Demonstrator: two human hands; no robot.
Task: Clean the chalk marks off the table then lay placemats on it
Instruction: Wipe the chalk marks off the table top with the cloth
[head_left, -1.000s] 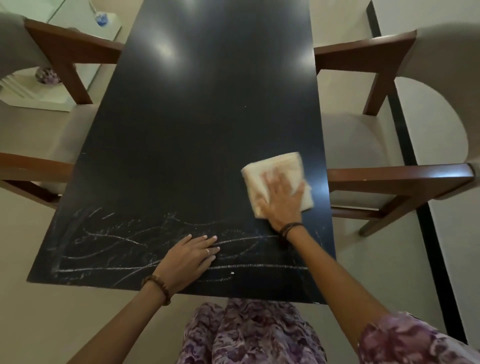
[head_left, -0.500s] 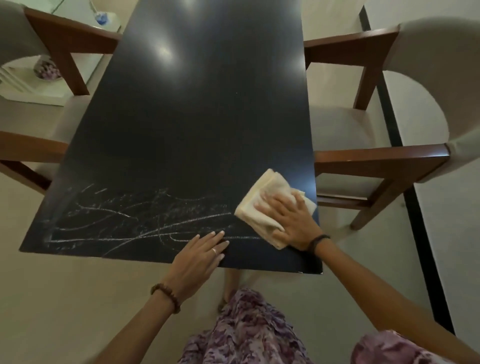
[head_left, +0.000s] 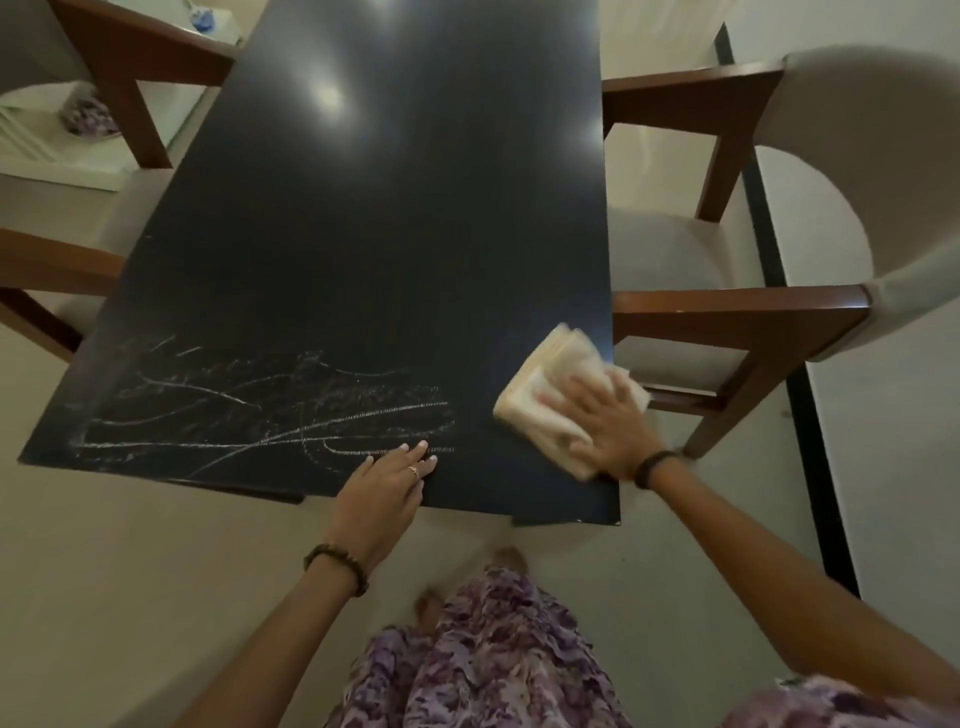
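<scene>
Now right hand (head_left: 605, 423) presses flat on folded cream cloth (head_left: 545, 384); left hand (head_left: 382, 488) flat on matte table (head_left: 389, 234)

No text, label, brand, number or sign can be read anywhere in view. The chalk marks (head_left: 270, 415) on the table (head_left: 395, 218), from about 7 to 9 o'clock near its near edge, are only loose strokes and scribbles that form no letters or digits. The folded cloth (head_left: 545, 374) at about 4 o'clock shows no print or tag.
</scene>
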